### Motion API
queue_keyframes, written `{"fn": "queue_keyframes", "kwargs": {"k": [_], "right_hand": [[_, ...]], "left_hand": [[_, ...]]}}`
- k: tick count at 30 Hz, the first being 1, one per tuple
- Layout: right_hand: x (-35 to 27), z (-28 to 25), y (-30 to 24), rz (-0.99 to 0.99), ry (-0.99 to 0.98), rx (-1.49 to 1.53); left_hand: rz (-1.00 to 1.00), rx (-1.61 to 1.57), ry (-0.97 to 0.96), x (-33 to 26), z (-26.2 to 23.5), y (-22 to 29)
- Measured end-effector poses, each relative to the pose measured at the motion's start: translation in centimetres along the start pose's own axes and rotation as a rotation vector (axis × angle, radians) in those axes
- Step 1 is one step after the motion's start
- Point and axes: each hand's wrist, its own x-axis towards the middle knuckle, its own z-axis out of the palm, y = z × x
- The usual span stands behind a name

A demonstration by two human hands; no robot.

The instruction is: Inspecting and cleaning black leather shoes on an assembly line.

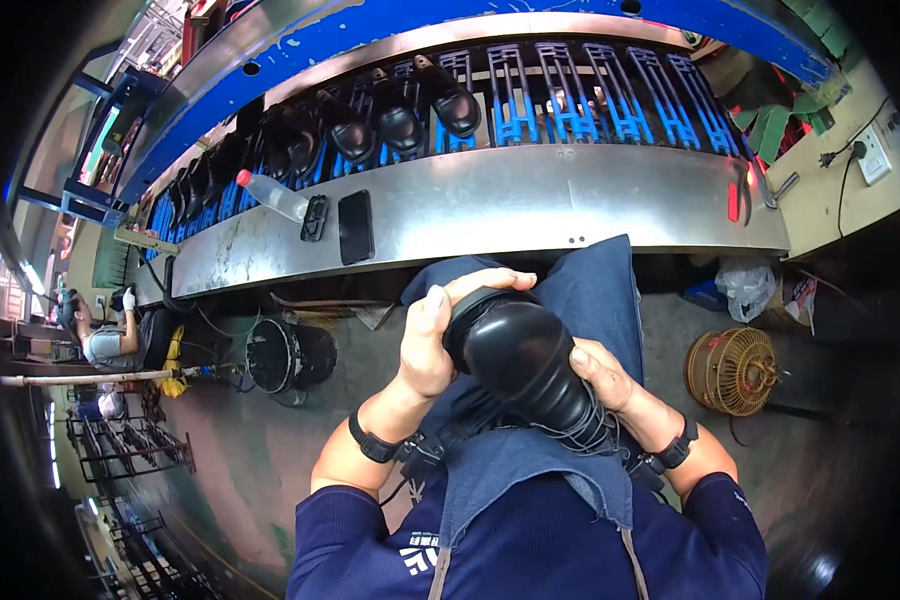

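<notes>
I hold a black leather shoe (pixel 520 355) over my lap, toe pointing up toward me. My left hand (pixel 438 335) grips its heel end, fingers curled over the top edge. My right hand (pixel 602 378) clasps the shoe's side near the black laces (pixel 582 428). A blue denim apron (pixel 590 300) covers my knees beneath the shoe. Both wrists carry black straps.
A metal conveyor ledge (pixel 530 205) runs ahead, with a phone (pixel 356 227), a small black object (pixel 314 218) and a plastic bottle (pixel 273 196) on it. Black shoes (pixel 400 118) ride blue racks behind. A fan (pixel 733 371) stands right, a black bucket (pixel 288 354) left. A person (pixel 100 335) works far left.
</notes>
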Motion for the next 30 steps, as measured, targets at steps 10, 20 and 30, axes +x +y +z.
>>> {"fn": "queue_keyframes", "kwargs": {"k": [10, 20, 30], "right_hand": [[0.0, -0.3, 0.2, -0.002, 0.016, 0.041], [-0.5, -1.0, 1.3, 0.0, 0.063, 0.024], [-1.3, -1.2, 1.8, -0.063, 0.053, 0.062]], "left_hand": [[0.027, 0.135, 0.02, 0.1, 0.8, -0.3], [0.025, 0.096, 0.012, 0.1, 1.1, -0.5], [-0.05, 0.169, -0.004, -1.1, 3.0, 1.5]]}}
